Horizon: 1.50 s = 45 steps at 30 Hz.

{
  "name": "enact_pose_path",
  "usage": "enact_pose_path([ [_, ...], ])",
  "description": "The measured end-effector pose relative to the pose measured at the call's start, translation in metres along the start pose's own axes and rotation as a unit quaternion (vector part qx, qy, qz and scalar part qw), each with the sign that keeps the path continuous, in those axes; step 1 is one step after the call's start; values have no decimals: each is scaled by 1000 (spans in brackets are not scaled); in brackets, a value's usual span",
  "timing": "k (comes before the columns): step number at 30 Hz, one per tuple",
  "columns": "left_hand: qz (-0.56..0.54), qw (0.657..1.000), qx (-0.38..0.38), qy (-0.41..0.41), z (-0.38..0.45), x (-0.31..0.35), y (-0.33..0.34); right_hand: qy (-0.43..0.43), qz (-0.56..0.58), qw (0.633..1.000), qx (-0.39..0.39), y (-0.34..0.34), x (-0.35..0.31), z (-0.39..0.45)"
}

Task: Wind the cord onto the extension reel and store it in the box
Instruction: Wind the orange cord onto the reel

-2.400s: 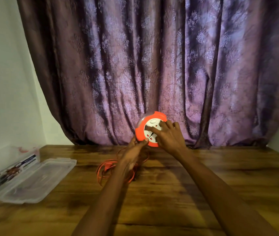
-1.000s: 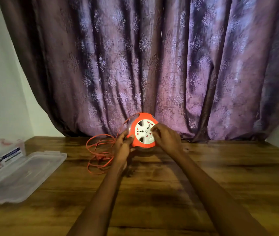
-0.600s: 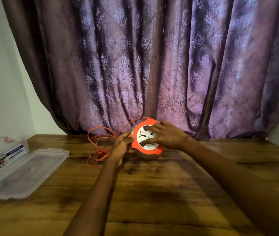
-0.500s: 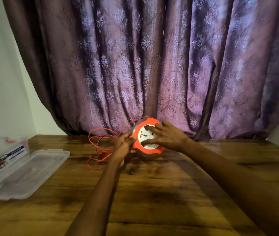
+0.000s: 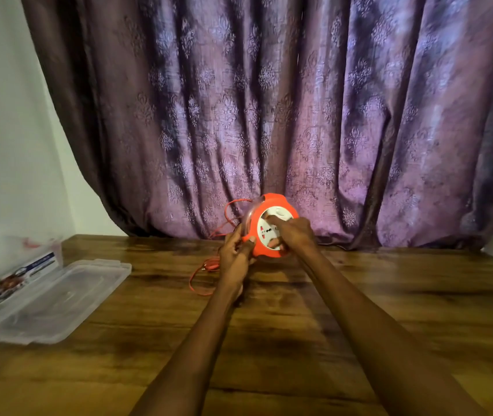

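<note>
An orange extension reel with a white socket face is held tilted above the wooden table, in front of the curtain. My left hand grips its lower left rim, where the orange cord meets it. My right hand lies over the white face with fingers pressed on it. Loose orange cord trails in loops on the table left of my left wrist, and one loop arcs up behind the reel. A clear plastic box with a printed label stands at the far left.
The box's clear lid lies flat on the wooden table beside the box. A purple patterned curtain hangs right behind the reel. A white wall runs along the left side.
My right hand has turned on the reel's face, and the loose cord pile on the table has shrunk and drawn closer to my left hand. The view has shifted slightly.
</note>
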<state>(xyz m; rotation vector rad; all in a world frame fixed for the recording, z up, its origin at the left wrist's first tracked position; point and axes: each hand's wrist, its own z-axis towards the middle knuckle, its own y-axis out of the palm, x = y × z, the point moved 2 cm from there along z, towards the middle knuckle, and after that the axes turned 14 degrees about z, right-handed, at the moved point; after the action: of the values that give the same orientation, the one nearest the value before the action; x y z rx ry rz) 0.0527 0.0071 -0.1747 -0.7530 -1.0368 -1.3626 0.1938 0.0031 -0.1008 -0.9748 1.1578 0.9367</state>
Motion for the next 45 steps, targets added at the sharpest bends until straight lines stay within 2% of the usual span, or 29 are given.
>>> enact_pose_path([
  [2, 5, 1000, 3, 6, 0, -2, -2, 43, 131, 990, -3, 4, 10, 2],
  [5, -14, 1000, -14, -20, 1, -8, -3, 21, 117, 993, 0, 6, 19, 4],
  [7, -22, 999, -15, -29, 1, -8, -2, -17, 53, 998, -16, 2, 15, 6],
  [9, -24, 999, -8, -41, 0, -6, -1, -71, -75, 994, -26, -3, 9, 6],
  [12, -38, 996, 4, -75, 2, -2, -9, -169, -239, 956, -18, -14, 0, -2],
  [13, -43, 995, 6, -90, 5, 1, -13, -227, -291, 929, -14, -18, -3, -5],
  [15, -52, 992, 9, -116, 10, 5, -23, -374, -377, 846, -44, -25, -9, -11],
  [16, -63, 990, 8, -127, 11, 6, -26, -432, -413, 797, -89, -29, -11, -14],
  [18, -87, 986, -7, -141, 12, 7, -31, -495, -489, 697, -173, -32, -15, -18],
  [21, -90, 984, -51, -148, 11, 4, -34, -536, -559, 591, -226, -30, -24, -25],
  [25, -30, 979, -130, -154, 9, 2, -38, -562, -633, 450, -283, -32, -28, -36],
  [27, 7, 976, -154, -153, 7, 1, -36, -566, -661, 405, -279, -37, -27, -37],
  [28, 21, 975, -159, -152, 6, 1, -32, -567, -671, 396, -269, -39, -26, -36],
  [30, 26, 976, -156, -149, 2, 0, -24, -559, -683, 406, -239, -42, -23, -34],
  [31, 15, 978, -150, -146, -1, 1, -18, -542, -689, 428, -219, -42, -23, -32],
  [35, -21, 985, -102, -140, -10, -1, 1, -438, -681, 571, -135, -37, -18, -23],
  [39, -26, 990, -62, -122, -17, -7, 12, -365, -605, 705, -63, -33, -3, -19],
  [45, -56, 994, -35, -91, -22, -15, 20, -223, -449, 865, 9, -25, 6, -20],
])
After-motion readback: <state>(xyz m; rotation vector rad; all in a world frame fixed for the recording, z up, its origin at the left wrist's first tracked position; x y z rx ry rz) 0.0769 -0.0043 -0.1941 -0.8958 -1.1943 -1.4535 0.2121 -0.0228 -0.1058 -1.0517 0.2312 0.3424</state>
